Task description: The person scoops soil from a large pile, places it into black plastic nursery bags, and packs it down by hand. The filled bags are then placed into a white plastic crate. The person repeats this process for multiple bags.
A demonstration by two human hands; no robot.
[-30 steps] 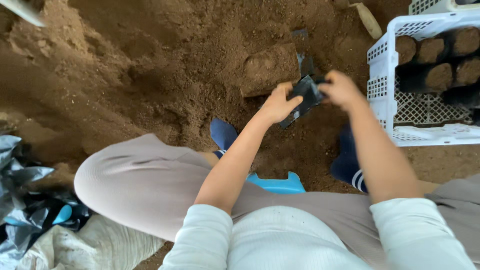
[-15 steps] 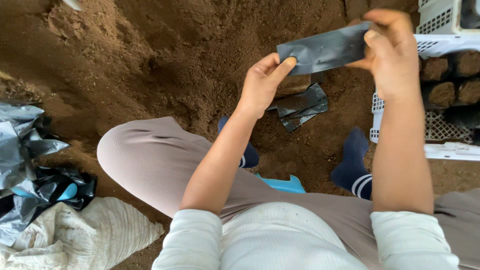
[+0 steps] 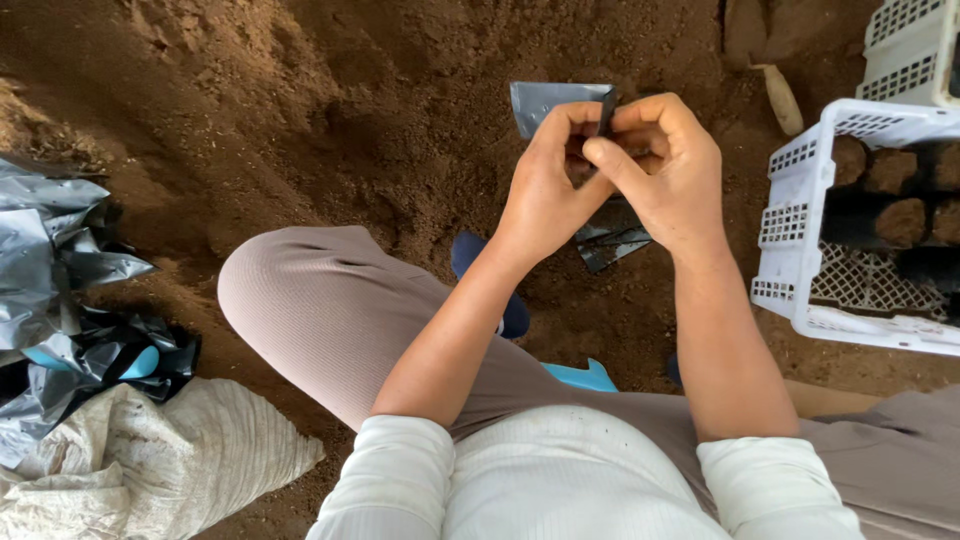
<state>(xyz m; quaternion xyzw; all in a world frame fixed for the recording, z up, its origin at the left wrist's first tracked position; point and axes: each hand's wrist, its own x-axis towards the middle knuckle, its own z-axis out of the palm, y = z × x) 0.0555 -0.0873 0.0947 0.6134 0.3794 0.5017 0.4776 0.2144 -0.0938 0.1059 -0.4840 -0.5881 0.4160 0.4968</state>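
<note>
I hold a small flat black plastic bag (image 3: pixel 552 104) between both hands above the bare soil (image 3: pixel 300 120). My left hand (image 3: pixel 545 190) and right hand (image 3: pixel 665 170) meet at its right end, fingertips pinched shut on that edge; the bag's long axis runs leftward from the grip. Both hands are equally near. More flat bags (image 3: pixel 610 240) lie on the soil below, left of the white crate (image 3: pixel 800 240). Against half a second ago, the bag sits lower and my hands have closed together.
</note>
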